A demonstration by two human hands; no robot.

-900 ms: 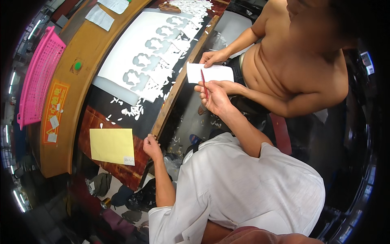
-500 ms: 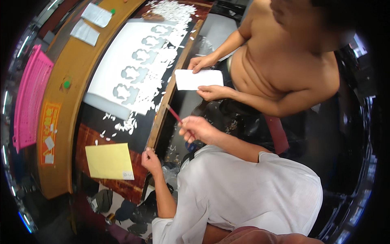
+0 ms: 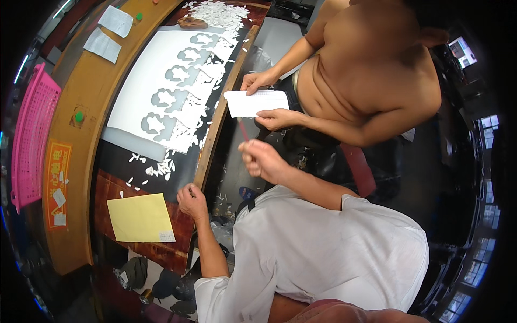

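Note:
My right hand [image 3: 263,161] is raised in front of the table, closed around a slim dark-red pen-like stick [image 3: 243,131] that points up and away, blurred by motion. Just beyond it, a co-worker's two hands hold a white paper booklet or stack [image 3: 258,103]. My left hand [image 3: 192,202] has its fingers curled at the table's near edge, by the end of a wooden strip [image 3: 211,145]; what lies inside the fingers is hard to make out. A yellow sheet or envelope [image 3: 141,219] with a small white label lies to the left of that hand.
On the table lies a large white sheet [image 3: 141,89] with several grey-and-white shaped cut-outs. Small white scraps [image 3: 223,16] are strewn along it and heaped at the far end. A wooden ledge [image 3: 81,145] and a pink basket [image 3: 35,140] stand at left.
The dark-red stick has swung from pointing left to nearly upright. My left hand has shifted slightly left and its fingers have loosened a little. The co-worker's paper has tilted.

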